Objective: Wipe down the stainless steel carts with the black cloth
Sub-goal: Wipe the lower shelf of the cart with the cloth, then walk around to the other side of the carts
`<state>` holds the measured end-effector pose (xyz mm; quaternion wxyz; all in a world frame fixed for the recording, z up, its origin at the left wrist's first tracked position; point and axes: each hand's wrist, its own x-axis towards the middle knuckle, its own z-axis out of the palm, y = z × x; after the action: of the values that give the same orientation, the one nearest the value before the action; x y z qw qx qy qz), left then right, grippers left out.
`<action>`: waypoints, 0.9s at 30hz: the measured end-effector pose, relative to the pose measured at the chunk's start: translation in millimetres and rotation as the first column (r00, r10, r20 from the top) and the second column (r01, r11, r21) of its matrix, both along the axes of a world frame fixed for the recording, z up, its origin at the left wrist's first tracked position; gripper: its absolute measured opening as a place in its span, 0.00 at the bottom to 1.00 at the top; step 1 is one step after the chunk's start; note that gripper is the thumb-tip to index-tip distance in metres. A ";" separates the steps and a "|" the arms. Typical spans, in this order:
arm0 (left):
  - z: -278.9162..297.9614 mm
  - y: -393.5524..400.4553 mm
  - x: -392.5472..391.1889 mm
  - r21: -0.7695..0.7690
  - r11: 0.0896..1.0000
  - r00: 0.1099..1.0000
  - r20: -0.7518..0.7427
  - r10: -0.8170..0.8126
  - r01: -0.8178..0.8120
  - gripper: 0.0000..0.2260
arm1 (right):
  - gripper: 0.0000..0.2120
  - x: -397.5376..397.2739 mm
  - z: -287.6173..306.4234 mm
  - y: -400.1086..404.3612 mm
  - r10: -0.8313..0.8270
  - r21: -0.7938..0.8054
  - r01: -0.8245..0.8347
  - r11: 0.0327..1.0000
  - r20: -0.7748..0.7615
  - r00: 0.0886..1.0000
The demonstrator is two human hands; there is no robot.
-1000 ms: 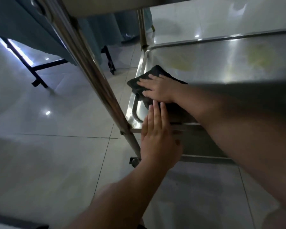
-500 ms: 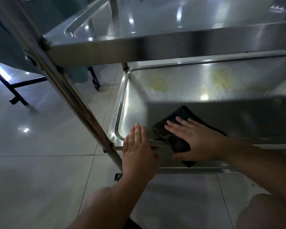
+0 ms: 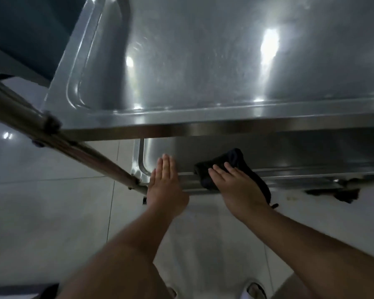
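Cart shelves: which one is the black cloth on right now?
The lower shelf, at its near rim. The right hand presses the black cloth there, left hand flat beside it. The upper shelf above has nothing on it.

Pale glossy tile floor (image 3: pixel 52 212) w/ light glare, dark teal furniture (image 3: pixel 26 29) upper-left.

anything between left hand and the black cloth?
Head view: only bare steel front rim of the lower shelf separates the left hand from the black cloth.

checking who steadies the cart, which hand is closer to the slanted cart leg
Left. The left hand rests flat on the lower shelf's front corner, right beside the cart leg. The right hand presses the black cloth farther along the rim, away from it.
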<state>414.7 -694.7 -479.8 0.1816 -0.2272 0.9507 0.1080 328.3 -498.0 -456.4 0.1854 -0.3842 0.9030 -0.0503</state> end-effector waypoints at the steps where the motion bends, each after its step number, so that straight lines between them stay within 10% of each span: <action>1: 10.5 -3.6 -1.1 0.018 1.000 0.999 0.046 -0.018 0.018 0.50 | 0.35 -0.6 13.3 -5.1 -0.001 0.076 -0.001 0.997 0.032 1.000; 7: 104.7 -7.3 33.4 0.141 0.990 0.985 0.169 -0.033 0.009 0.42 | 0.11 22.2 98.5 -4.3 -0.141 0.389 0.056 0.919 0.192 0.971; 14: 261.9 -11.9 139.8 0.124 0.987 0.959 0.275 0.065 -0.102 0.31 | 0.34 82.0 226.1 -31.3 -0.604 0.674 0.180 0.717 0.470 0.644; 19: 350.5 -48.1 201.0 0.139 0.959 0.935 0.295 0.198 -0.247 0.28 | 0.32 135.8 337.0 -92.4 -0.563 0.660 0.172 0.732 0.442 0.699; 27: 460.3 -130.3 294.1 0.131 0.886 0.886 0.209 0.414 -0.445 0.25 | 0.18 208.9 470.5 -232.8 0.067 0.470 -0.197 0.860 0.278 0.958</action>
<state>708.8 -825.0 -19.5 0.2553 -0.4245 0.8433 0.2085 537.2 -730.8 14.1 0.3934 -0.3759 0.8262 0.1463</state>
